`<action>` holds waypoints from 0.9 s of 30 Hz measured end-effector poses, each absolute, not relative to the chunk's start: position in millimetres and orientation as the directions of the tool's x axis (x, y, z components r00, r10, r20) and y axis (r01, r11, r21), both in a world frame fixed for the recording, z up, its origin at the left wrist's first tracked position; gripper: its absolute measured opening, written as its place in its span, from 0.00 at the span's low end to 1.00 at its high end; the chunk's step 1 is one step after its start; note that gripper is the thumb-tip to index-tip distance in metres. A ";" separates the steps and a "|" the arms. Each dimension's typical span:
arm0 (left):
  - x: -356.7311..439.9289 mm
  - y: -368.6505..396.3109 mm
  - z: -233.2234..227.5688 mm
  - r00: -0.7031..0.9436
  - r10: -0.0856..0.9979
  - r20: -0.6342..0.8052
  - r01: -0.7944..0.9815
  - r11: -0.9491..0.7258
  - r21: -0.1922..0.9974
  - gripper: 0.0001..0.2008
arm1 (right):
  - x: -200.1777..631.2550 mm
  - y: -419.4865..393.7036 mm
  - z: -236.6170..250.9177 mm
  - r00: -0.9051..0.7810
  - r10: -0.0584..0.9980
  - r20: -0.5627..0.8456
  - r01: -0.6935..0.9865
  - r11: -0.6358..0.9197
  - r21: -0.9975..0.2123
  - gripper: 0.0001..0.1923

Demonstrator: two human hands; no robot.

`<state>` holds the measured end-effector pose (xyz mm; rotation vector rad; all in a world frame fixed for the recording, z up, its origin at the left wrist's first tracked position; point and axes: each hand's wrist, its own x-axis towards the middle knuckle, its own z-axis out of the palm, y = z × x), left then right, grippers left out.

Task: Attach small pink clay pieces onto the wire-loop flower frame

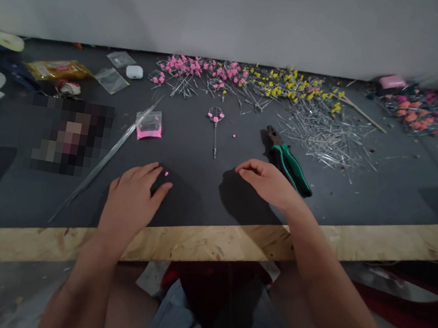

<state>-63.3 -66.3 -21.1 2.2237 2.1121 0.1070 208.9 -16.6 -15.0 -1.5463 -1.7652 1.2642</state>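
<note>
Pink beads in clear bag (149,125), hands empty

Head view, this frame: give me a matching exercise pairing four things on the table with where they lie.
Things:
1. pliers
2. pink bag
3. earbud case
4. loose pink bead

Places:
A. far left, near the clear packets
B. just beyond the right hand
C. by the fingertips of the left hand
D. beside the top of the long clear tube

Pairs: 1-B, 2-D, 3-A, 4-C
</note>
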 end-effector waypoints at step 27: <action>4.4 -71.5 -3.8 0.056 0.993 -0.102 -0.305 0.114 0.946 0.04 | 176.5 -51.1 -1.2 -0.563 0.812 -0.155 -0.163 -0.293 -0.942 0.06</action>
